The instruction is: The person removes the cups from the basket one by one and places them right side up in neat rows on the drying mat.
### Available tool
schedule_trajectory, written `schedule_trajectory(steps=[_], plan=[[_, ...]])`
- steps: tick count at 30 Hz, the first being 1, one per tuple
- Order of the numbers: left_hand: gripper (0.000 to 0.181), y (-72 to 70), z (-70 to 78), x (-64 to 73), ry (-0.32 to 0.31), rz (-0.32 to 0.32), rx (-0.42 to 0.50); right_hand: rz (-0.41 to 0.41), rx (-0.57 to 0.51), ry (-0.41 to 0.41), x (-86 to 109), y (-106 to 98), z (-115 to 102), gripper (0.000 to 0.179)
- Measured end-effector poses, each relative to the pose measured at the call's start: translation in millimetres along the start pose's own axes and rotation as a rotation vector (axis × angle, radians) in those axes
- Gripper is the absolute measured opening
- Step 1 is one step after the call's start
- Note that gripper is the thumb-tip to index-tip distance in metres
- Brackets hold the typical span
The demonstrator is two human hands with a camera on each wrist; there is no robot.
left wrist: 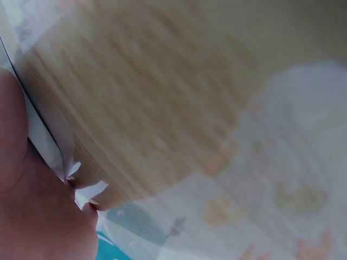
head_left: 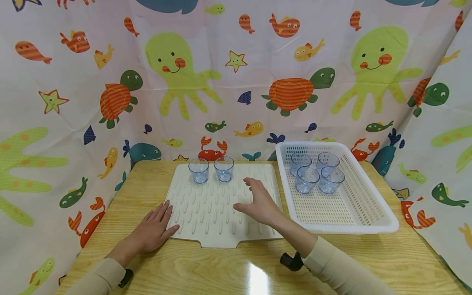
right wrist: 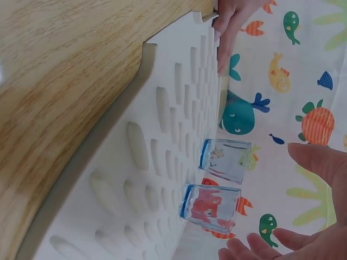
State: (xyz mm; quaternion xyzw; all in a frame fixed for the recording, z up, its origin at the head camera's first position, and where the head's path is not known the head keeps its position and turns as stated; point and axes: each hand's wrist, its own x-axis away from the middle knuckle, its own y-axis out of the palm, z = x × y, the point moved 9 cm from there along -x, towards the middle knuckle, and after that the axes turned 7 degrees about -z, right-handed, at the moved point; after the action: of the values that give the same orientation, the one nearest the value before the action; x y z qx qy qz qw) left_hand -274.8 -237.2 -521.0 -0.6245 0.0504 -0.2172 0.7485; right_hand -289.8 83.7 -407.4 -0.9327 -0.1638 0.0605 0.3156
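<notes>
Two clear bluish glasses, a left one (head_left: pixel 199 171) and a right one (head_left: pixel 224 169), stand side by side at the back of a white ridged drying mat (head_left: pixel 221 213). My right hand (head_left: pixel 259 203) hovers over the mat's right part, thumb and fingers spread apart, holding nothing. In the right wrist view both glasses, one of them the nearer glass (right wrist: pixel 211 208), are apart from its fingers. Flat beside the mat's left edge lies my left hand (head_left: pixel 155 229), its fingertips touching that edge. The left wrist view shows only part of this hand (left wrist: pixel 43 206) against the tabletop.
A white perforated basket (head_left: pixel 372 205) stands right of the mat, with several similar glasses (head_left: pixel 307 182) grouped in its back left part. The wooden table (head_left: pixel 177 270) is walled on its back and sides by a sea-animal print curtain (head_left: pixel 228 110).
</notes>
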Motion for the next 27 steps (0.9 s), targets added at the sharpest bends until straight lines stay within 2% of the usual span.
schedule_trajectory(steps=[10,15,22,27], plan=[[0.087,-3.9,3.7,3.2,0.009,-0.005,0.01,0.008,0.018,-0.015,9.5,-11.3,3.4,0.08],[0.086,-2.7,4.1,3.2,0.008,-0.004,0.01,-0.013,0.017,-0.011,15.3,-17.1,7.2,0.08],[0.088,1.5,1.9,-0.2,-0.002,-0.011,0.007,-0.023,0.064,0.001,26.7,-31.6,12.4,0.08],[0.088,-1.2,1.1,0.8,-0.003,-0.004,0.009,-0.021,0.073,-0.012,35.0,-43.1,12.4,0.08]])
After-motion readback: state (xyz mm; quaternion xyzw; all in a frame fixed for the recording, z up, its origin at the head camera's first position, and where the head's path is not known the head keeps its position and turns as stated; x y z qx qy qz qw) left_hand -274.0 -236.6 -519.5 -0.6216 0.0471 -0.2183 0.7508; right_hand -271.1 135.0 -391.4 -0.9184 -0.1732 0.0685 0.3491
